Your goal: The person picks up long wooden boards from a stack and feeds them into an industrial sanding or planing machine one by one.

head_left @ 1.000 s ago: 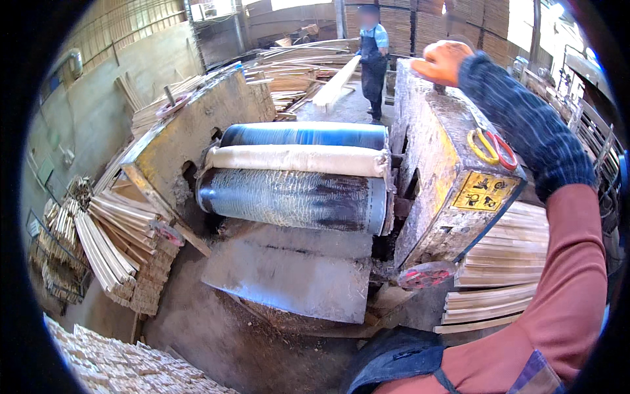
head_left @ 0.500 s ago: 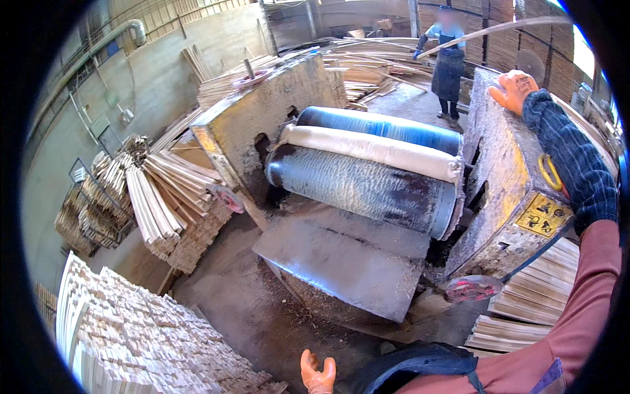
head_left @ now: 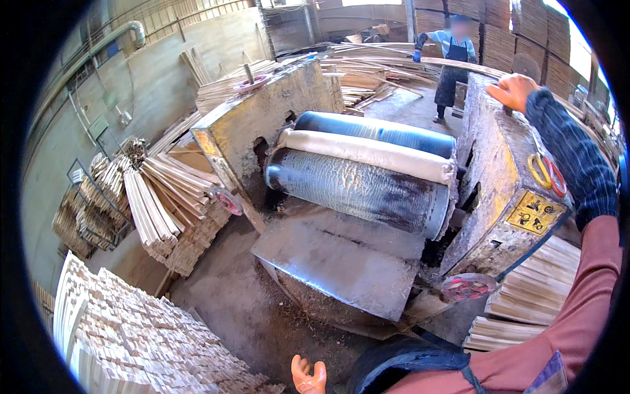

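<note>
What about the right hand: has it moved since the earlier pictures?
No, the right hand stays at the far end of the roller machine's right housing.

Machine housing — scissors (red-and-yellow handles)

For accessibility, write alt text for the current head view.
An orange-gloved right hand is at the top of a scuffed, yellowish metal housing, right of large blue, cream and dark rollers; an orange-gloved left hand is open, low in view. Pale wooden strips are stacked around, and a dark-aproned co-worker stands beyond.
</note>
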The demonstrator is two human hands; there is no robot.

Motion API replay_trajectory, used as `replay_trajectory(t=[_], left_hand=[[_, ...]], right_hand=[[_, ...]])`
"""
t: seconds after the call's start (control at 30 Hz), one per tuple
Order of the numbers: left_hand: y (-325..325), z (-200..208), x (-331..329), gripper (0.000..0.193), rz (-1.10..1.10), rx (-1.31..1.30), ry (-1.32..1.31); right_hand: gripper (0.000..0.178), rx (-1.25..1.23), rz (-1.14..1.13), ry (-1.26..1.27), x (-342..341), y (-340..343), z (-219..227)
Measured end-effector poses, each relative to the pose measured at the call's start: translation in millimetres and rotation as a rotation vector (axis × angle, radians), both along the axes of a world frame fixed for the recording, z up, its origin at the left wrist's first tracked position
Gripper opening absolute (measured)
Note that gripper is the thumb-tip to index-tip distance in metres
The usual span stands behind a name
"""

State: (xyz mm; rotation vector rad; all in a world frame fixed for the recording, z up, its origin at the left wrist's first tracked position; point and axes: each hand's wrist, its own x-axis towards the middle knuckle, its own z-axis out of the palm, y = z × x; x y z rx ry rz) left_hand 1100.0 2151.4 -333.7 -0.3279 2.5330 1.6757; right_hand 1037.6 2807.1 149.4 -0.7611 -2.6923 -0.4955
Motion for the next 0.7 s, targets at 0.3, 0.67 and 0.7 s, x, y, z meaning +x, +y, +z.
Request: replay_trajectory(t=[0.3, 0.67, 0.7], left_hand=[[10, -25, -18, 0.076, -0.134, 0.041, 0.005], [-22, -33, 28, 0.071, -0.007, 0.077, -0.099], [-21, -31, 25, 0.071, -0.007, 0.110, -0.084]], right_hand=[[0.054, 0.174, -0.039, 0.134, -35, -3, -28], [0.081, 0.025, -0.082, 0.033, -18, -1, 1], [0.081, 0.087, -0.102, -0.026, -24, -2, -5]])
